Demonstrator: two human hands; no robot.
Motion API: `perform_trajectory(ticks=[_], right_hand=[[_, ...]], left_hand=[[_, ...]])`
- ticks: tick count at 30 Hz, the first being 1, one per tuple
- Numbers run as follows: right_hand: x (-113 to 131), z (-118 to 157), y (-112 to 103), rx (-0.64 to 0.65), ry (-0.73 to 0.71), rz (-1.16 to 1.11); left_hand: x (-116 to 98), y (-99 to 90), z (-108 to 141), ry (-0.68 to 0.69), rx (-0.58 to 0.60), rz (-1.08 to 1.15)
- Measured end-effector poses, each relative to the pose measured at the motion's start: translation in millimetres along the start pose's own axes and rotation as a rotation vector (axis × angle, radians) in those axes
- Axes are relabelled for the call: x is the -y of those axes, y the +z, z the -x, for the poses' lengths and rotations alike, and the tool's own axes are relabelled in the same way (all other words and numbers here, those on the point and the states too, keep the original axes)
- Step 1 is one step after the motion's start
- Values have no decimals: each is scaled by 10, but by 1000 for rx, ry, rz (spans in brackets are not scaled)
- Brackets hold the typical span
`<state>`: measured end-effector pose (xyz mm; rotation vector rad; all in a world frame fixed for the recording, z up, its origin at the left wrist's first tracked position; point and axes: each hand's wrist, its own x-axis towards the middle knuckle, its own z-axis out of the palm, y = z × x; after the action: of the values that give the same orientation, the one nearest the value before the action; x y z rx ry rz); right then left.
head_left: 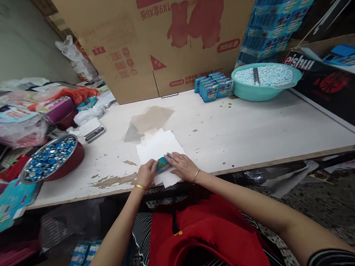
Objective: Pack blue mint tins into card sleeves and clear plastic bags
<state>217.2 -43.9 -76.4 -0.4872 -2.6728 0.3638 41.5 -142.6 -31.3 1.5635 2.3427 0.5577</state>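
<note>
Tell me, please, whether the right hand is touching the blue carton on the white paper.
Touching: the head view shows the right hand with fingers on the right end of the blue carton.

Grey-green wall, speckled floor.

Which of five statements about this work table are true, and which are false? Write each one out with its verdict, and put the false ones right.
1. The left hand and right hand are both on a small blue box. True.
2. The white sheets lie beneath the hands. True.
3. The bowl of blue and silvery pieces stands at the right end of the table. False: it stands at the left end.
4. The basin is filled with dark pieces. False: its many small pieces are pale.
5. A group of blue boxes stands in front of the large cardboard box. True.
</note>
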Motion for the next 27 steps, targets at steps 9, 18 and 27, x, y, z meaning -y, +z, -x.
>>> perform_trajectory(ticks=[9,18,27], right_hand=[[-11,-190,132,-51,73,143],[-43,-40,30,8,-7,55],[-293,590,-364,-98,-141,-376]], left_hand=[[172,311,188,290,-169,112],[174,382,247,408,-232,-57],[-22,261,499,504,-137,173]])
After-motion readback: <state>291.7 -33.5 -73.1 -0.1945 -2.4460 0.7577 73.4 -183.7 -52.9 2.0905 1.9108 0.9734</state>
